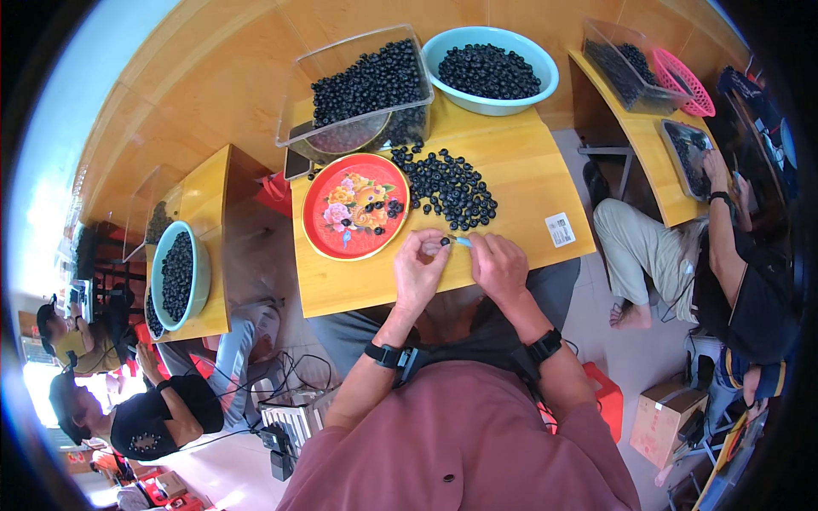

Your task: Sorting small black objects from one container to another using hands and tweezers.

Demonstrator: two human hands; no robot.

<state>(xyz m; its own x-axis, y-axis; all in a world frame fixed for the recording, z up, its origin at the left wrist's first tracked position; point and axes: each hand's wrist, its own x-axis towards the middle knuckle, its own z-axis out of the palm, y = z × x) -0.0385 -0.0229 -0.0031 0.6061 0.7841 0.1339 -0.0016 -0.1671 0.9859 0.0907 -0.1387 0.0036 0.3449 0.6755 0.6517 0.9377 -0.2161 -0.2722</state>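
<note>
Between the fingertips of my left hand (417,268) is a small round black piece (445,242). My right hand (499,266) pinches a thin light-blue-handled tool (463,242), its tip close to the black piece; what kind of tool it is I cannot make out. Both hands are over the near edge of the yellow table (532,175). Just beyond them lies a loose pile of the same black pieces (452,183). To the left, a red round tray (319,213) with a flower print and gold rim carries several of these pieces.
Behind the pile stand a clear plastic bin (294,102) and a light blue basin (552,81), both holding black pieces. A white label (560,230) is on the table's right. Other people sit at side tables, left and right; another blue basin (203,277) is at left.
</note>
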